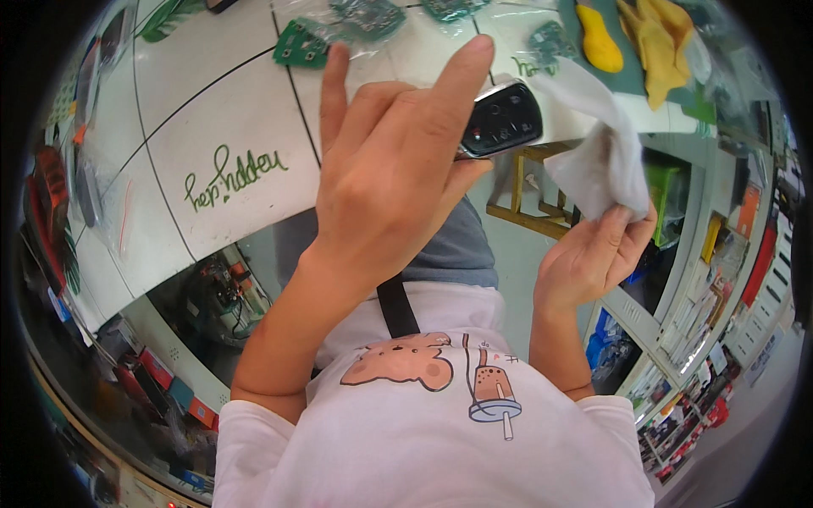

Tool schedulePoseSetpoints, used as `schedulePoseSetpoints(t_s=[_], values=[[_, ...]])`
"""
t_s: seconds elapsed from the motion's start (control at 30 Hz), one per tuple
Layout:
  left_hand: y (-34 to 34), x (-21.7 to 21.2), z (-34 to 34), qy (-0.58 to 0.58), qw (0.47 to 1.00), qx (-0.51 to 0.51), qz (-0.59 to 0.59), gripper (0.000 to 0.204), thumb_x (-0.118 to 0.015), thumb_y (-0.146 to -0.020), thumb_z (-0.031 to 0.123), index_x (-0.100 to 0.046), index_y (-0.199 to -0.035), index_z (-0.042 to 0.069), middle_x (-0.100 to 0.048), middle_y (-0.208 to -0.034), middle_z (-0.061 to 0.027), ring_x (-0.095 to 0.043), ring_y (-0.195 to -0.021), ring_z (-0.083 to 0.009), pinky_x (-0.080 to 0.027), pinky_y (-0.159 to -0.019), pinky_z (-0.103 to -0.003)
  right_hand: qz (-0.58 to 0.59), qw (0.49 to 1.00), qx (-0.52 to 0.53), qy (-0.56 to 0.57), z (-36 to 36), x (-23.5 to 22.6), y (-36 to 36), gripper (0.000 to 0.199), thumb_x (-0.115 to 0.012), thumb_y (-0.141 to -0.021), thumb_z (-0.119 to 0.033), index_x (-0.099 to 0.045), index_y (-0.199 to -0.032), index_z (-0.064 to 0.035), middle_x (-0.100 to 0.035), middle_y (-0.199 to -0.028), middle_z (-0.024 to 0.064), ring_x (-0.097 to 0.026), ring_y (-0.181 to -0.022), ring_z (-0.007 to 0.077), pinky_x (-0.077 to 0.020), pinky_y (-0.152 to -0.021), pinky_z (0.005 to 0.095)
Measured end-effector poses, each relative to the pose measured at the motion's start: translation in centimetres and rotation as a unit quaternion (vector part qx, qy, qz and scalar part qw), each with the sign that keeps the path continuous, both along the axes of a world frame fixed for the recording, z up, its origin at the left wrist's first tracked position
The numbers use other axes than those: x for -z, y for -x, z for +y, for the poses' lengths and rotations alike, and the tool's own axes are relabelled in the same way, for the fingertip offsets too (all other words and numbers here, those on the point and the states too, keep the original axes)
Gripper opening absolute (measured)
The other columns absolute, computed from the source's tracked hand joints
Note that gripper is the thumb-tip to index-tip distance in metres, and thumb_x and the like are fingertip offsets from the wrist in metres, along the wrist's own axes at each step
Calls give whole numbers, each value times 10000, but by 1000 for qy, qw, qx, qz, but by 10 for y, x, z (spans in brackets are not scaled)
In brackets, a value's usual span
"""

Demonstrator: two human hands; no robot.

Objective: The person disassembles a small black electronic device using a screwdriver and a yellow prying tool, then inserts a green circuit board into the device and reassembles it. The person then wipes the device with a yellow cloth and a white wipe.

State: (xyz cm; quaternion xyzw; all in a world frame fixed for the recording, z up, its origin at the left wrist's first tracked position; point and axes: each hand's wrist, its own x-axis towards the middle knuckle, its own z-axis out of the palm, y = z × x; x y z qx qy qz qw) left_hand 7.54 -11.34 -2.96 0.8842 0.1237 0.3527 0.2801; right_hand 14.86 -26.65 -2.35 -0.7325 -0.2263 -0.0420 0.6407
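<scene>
White tabletop [220, 110] with dark seam lines and green handwriting fills the upper left of the frame, with shelving of small packaged goods curving down the right edge.

Near the top centre, a black car key fob [501, 119] with a silvery rim is held up in the left hand [394, 178]; it sits between the thumb and the raised index finger, while the other fingers spread loosely upward, though the exact grip is hidden behind the hand. Just to the right of the fob, apart from it, a pale grey cloth [601, 152] hangs bunched from the right hand [593, 254], whose fingers are pinched together on the cloth's lower fold.

Farther out, green circuit boards in clear bags [339, 34] lie along the top of the table, and yellow gloves [652, 42] rest at the upper right. A wooden frame [529, 190] shows below the table edge.
</scene>
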Motion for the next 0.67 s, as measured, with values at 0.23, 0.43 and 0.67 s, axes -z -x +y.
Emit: schedulePoseSetpoints(t_s=[0.23,0.43,0.67], values=[[-1,5,-3,-51,999,-10,-14,811,-826,-538,197,-454,-1241,37,-662,-879,-25,-585,-835,-143,-236,-1044,-456,-71,994,-47,71,7,18,2,159,-392,-929,-166,-411,-1002,-27,-500,-1217,250,-432,-1202,300,4,-1061,539],[-3,13,-2,-50,998,5,-42,800,-823,-564,189,-427,-1242,39,-665,-905,-40,-624,-856,-152,-212,-1054,-461,-180,968,-103,141,11,17,3,93,-384,-924,-138,-408,-941,-50,-644,-1037,127,-457,-1175,306,-34,-1053,557],[-3,-1,2,-79,993,48,-71,781,-806,-610,160,-401,-1269,48,-663,-938,-62,-628,-882,-161,-200,-1059,-463,-284,934,-111,188,8,10,-23,94,-406,-920,-148,-428,-924,-56,-658,-1000,102,-466,-1152,287,-33,-1070,514]])
